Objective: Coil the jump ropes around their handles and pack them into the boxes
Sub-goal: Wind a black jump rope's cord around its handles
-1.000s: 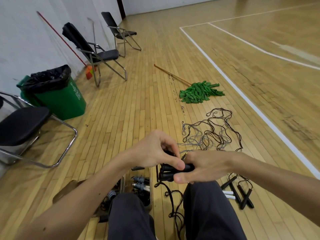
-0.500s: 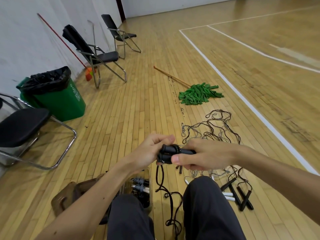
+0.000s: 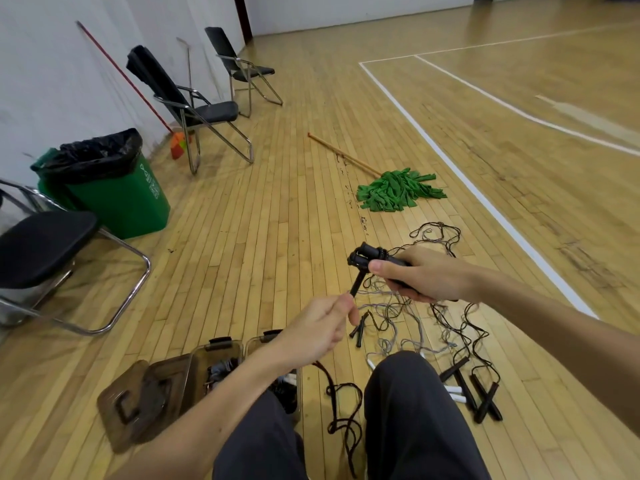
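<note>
Hands had split apart since half a sec earlier: then both sat bunched on the bundle, but now the L hand (image 3: pixel 318 327) had dropped back, away from the mop (image 3: pixel 398 194) and toward the person's lap, while the R hand (image 3: pixel 426 275) had stayed up on the mop side. R hand was wrapped round the paired black handles (image 3: pixel 370 256), fingers curled underneath and thumb lying along the top, with a few turns of cord already showing at the end that stuck out. L hand pinched the rope (image 3: pixel 356 282) btwn thumb and fingertips, so a short stretch ran taut from the handles down to it. The rest of the rope trailed slack on the floor btwn the knees, well away from the mop. Judged as a tightening pull mid-wrap: the coil looked only started, w/ plenty of slack left, so this rope wasn't ready for packing yet. Both hands also sat higher in view and nearer the mop than a sec before. The boxes (image 3: pixel 207 349) stood open on the far side of the L forearm from the mop, some coiled ropes already inside, and a lid (image 3: pixel 138 403) lay on the floor just beside them. Btwn hands and mop lay a tangle of loose ropes (image 3: pixel 436 244) not yet wound, and more spare handles (image 3: pixel 478 393) sat by the R knee. Nothing on the floor looked shifted vs the earlier frames.
</note>
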